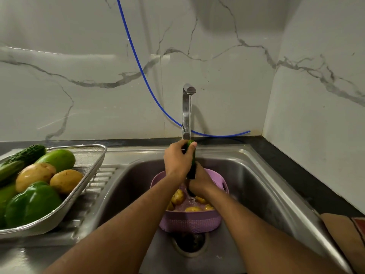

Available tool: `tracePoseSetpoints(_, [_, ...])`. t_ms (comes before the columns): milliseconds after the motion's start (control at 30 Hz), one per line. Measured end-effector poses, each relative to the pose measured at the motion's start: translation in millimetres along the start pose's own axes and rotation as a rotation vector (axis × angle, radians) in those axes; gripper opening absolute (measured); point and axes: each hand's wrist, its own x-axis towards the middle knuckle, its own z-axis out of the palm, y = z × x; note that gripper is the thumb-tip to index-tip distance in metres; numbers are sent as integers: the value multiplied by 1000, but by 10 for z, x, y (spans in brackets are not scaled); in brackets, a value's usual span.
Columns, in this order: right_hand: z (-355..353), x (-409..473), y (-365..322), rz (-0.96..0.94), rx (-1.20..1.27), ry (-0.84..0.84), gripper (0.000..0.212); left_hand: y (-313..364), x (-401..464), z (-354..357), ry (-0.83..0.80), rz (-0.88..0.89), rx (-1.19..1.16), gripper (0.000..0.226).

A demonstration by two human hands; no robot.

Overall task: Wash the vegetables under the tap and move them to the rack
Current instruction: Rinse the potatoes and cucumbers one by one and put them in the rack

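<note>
Writing: no brand, label or lettering can be read anywhere
Cucumber [192, 157]: long, dark green, held nearly upright over the sink's back edge, under the tap's stream
Left hand [176, 159]: fingers and thumb curled round the cucumber's upper end
Right hand [199, 179]: wrapped round the cucumber's lower end, just above the colander
Tap [187, 109]: slim chrome spout at the back edge of the sink, water running
Sink [256, 180]: brushed stainless steel, round drain at its front middle
Colander [190, 221]: lilac plastic with a woven-look wall, in the basin over the drain; wet yellowish potatoes [177, 196] lie inside
Rack [88, 161]: shallow steel mesh tray with a wire rim, on the ribbed drainboard at the sink's left edge
In the rack: glossy green pepper [32, 202], two smooth tan potatoes [65, 180], a pale green gourd [57, 159], a bumpy bitter gourd [29, 154]
Hose [142, 72]: thin blue line sagging down the veined marble wall to the counter's back edge
</note>
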Motion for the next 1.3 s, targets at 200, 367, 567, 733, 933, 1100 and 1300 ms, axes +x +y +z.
tracePoseSetpoints(200, [-244,-23,-30,95,153,317,48,-41,167,-145,45,-533,-669,15])
tracePoseSetpoints(367, [-260,-17,-19,-19,-98,542,39,-183,155,-80,140,-604,-643,30])
tracePoseSetpoints(567, [-300,25,-120,-147,-98,296,47,-368,98,-151,92,-531,-188,19])
tracePoseSetpoints(733, [-326,-49,-173,71,483,-16,43,-495,84,-305,2,-501,46,25])
tracePoseSetpoints(933, [-311,22,-258,98,744,177,34,-584,-24,-317,-206,-622,148,43])
tracePoseSetpoints(1100, [-254,-34,-311,84,487,290,44,-646,-82,-173,-335,-644,267,48])
tracePoseSetpoints(1300, [-126,10,-439,-25,487,291,22,-684,-182,114,-490,-911,-221,65])
